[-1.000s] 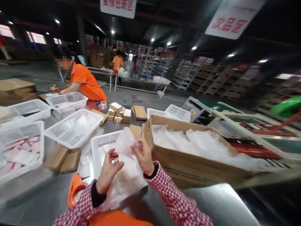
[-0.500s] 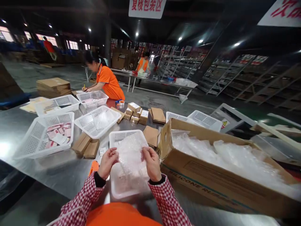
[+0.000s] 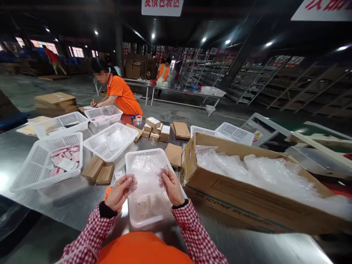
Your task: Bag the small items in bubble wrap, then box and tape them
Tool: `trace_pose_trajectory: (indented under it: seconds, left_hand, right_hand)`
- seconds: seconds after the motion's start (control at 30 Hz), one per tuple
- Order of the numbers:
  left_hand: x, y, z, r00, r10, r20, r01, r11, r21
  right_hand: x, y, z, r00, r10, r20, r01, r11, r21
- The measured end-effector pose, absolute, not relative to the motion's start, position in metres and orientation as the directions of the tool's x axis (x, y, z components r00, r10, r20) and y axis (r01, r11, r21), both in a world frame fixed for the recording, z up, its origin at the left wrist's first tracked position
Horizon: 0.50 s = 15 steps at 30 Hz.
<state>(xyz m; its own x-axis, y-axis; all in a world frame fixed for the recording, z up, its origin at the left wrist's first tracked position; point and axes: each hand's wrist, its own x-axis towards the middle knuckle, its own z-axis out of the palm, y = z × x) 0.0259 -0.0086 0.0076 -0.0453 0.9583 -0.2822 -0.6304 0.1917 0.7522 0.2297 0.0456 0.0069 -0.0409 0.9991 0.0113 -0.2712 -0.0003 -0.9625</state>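
Observation:
Between my two hands a clear bubble wrap bag (image 3: pixel 147 174) is stretched over a white plastic basket (image 3: pixel 147 220). My left hand (image 3: pixel 118 193) pinches its left edge between thumb and fingers. At the opposite edge, my right hand (image 3: pixel 172 186) is closed on it in the same way. Through the clear film, pale pinkish items show blurred in the basket; I cannot make out their kind. An orange-handled tool (image 3: pixel 108 192) lies partly hidden behind my left hand.
On the right stands a long cardboard box (image 3: pixel 236 205) full of clear bags. White baskets (image 3: pixel 46 179), one with pink packets (image 3: pixel 64 157), fill the left. Small brown boxes (image 3: pixel 156 129) and flat cartons (image 3: pixel 173 154) lie ahead. A co-worker in orange (image 3: pixel 122 93) leans over the table, writing.
The bubble wrap has been lowered and flattened between my hands, closer over the basket. Both hands keep their grip. The whole view has shifted slightly.

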Motion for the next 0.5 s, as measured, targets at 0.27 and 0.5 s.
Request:
trace_pose_trajectory:
  seconds: [0.27, 0.5]
  left_hand:
    - [0.026, -0.012, 0.013, -0.161, 0.955, -0.25, -0.567, 0.118, 0.815]
    - [0.015, -0.016, 0.017, -0.257, 0.961, -0.104, -0.38, -0.002, 0.925]
  right_hand:
    - [0.218, 0.049, -0.011, -0.02, 0.992, -0.127, -0.101, -0.128, -0.987]
    - [0.217, 0.05, -0.009, -0.148, 0.988, -0.048, -0.133, -0.068, -0.989]
